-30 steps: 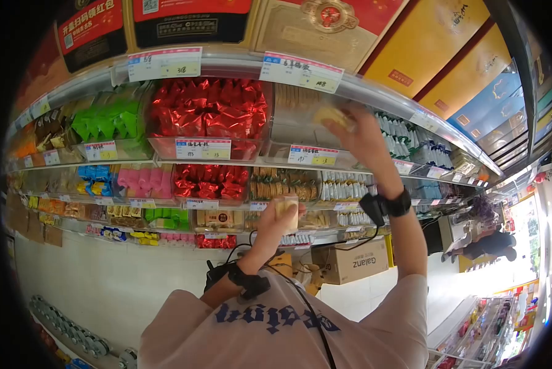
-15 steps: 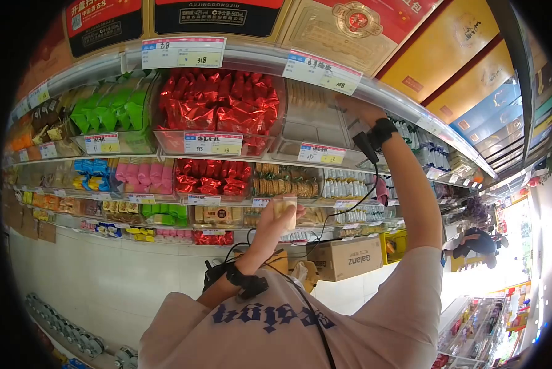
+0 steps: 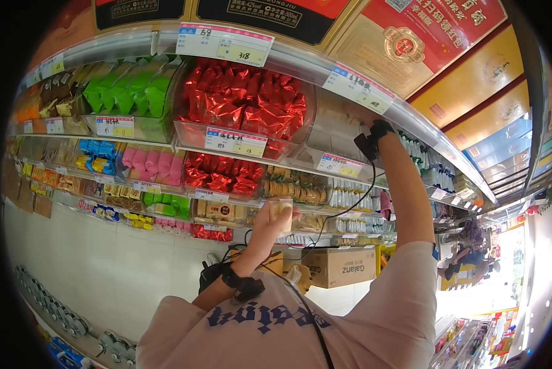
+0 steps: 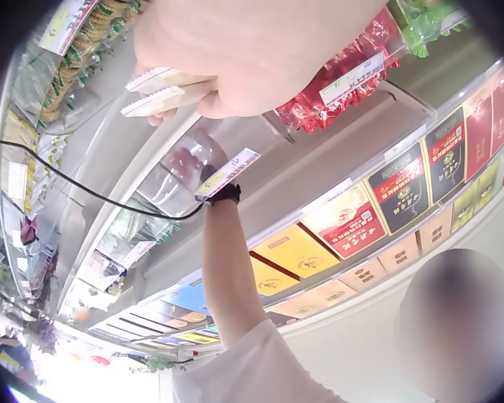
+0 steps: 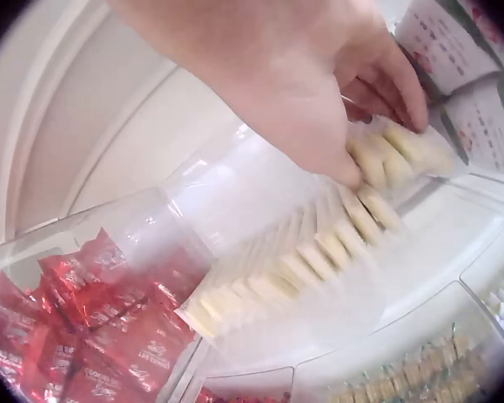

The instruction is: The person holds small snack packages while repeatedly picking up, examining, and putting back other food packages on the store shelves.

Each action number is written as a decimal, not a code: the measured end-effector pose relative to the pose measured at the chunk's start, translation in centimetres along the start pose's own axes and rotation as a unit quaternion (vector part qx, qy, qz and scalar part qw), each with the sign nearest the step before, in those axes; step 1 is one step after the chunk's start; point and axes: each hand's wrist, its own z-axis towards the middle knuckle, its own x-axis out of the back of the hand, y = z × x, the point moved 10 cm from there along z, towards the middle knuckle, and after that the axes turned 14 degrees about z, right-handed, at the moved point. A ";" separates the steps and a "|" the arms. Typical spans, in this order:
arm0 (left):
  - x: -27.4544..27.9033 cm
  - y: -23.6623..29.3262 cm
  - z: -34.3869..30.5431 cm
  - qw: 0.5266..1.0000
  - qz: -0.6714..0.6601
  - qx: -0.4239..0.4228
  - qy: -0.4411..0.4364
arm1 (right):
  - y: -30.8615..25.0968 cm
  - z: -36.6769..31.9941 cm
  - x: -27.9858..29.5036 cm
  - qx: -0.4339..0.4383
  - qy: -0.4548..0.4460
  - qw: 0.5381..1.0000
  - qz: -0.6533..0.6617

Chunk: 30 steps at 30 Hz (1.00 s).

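Observation:
In the head view my left hand [image 3: 267, 226] holds a few pale wrapped snack packets [image 3: 282, 212] in front of the shelves. The left wrist view shows the serrated ends of their wrappers [image 4: 155, 101] sticking out from the fingers. My right hand [image 5: 294, 84] is inside a clear bin [image 3: 325, 144] on the upper shelf. Its thumb and fingers pinch several pale yellow wrapped packets [image 5: 399, 155] at the right end of a row. More of the same packets [image 5: 277, 273] stand on edge in that row, leaning together.
Red foil packets [image 3: 245, 104] fill the bin to the left, with green packets [image 3: 131, 92] beyond. A shelf edge with price tags [image 3: 225, 44] runs above the bin, under boxed bottles. A black cable [image 3: 313, 243] hangs from the right wrist. Galanz cartons [image 3: 340, 266] stand below.
My right hand has carried pale packets rightward and down into the upper bin, where it now sits at the row's end. The left hand keeps its packets, nearly still. The head view has shifted.

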 end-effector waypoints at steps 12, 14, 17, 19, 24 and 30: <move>-0.4 -0.8 0.7 1.000 0.003 -0.004 -0.002 | -0.4 -1.7 1.6 -0.008 -0.025 1.000 -0.009; -0.4 -0.9 0.8 1.000 0.005 -0.001 -0.002 | -0.6 -1.9 1.6 -0.007 -0.029 0.999 -0.012; -0.4 -1.2 0.7 1.000 0.008 0.008 -0.002 | -0.4 -1.8 1.6 -0.008 -0.031 0.999 -0.018; -0.4 -1.2 0.9 1.000 0.009 0.010 -0.001 | -0.4 -1.7 1.7 -0.007 -0.031 0.999 -0.025; -0.4 -1.1 0.8 1.000 0.002 0.002 -0.001 | -0.9 -2.0 2.1 -0.001 -0.041 0.998 -0.041; -2.7 2.7 0.0 0.992 0.063 -0.027 -0.105 | -6.6 -5.7 2.7 0.117 -0.013 0.965 -0.234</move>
